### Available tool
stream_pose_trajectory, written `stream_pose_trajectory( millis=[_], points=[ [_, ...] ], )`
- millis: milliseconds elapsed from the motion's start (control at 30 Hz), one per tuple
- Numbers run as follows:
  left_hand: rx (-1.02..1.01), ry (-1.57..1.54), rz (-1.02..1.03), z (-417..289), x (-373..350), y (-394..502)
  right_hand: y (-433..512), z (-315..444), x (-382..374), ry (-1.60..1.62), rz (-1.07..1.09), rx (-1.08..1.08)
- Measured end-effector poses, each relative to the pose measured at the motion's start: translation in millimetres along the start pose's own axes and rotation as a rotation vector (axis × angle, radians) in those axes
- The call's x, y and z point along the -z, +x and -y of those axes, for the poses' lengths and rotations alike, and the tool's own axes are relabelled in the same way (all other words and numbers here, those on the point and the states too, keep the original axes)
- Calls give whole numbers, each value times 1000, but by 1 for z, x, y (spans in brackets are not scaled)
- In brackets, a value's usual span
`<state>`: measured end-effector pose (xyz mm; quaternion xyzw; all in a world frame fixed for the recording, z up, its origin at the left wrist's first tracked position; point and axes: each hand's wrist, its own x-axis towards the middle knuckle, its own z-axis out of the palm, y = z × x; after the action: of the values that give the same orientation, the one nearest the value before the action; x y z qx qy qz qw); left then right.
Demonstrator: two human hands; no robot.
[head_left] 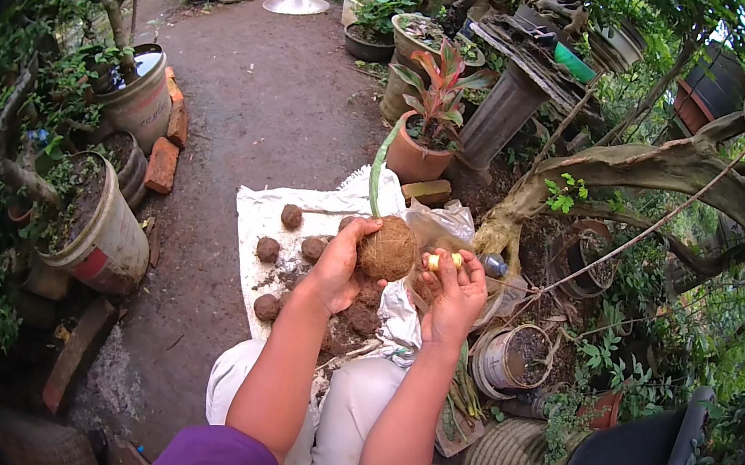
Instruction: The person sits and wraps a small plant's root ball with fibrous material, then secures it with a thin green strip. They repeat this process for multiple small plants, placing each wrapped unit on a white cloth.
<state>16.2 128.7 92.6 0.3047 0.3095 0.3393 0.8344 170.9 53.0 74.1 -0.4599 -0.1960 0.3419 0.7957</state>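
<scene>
A round ball wrapped in brown coconut fibre rests in my left hand, the thumb along its upper left side. From its top rises one long, slender green leaf, curving to the right at its tip. Just right of the ball, my right hand pinches a small yellow spool of thread between thumb and fingers. Whether thread runs from spool to ball is too fine to see. Below, a white woven sack carries several dark soil balls and loose brown fibre.
A clear plastic bag and plastic bottle lie beyond my right hand. A terracotta pot with a red-leaved plant stands past the sack. Buckets and bricks line the left; a gnarled trunk and taut rope cross the right.
</scene>
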Motion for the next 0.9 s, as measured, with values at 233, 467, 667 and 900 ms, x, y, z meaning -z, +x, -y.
stream_pose_trajectory(
  millis=[233, 467, 667, 900],
  points=[
    [-126, 265, 50, 3, -3, 1, 3, 10, 6, -208, 11, 76],
    [-283, 571, 70, 11, 0, 6, -1, 19, 12, 233, 213, -242],
    [-507, 991, -100, 15, 1, 5, -8, 28, 5, 166, 368, -244],
    [-485, 504, -206, 19, 2, 20, -16, 23, -2, 15, 543, -276]
  ],
)
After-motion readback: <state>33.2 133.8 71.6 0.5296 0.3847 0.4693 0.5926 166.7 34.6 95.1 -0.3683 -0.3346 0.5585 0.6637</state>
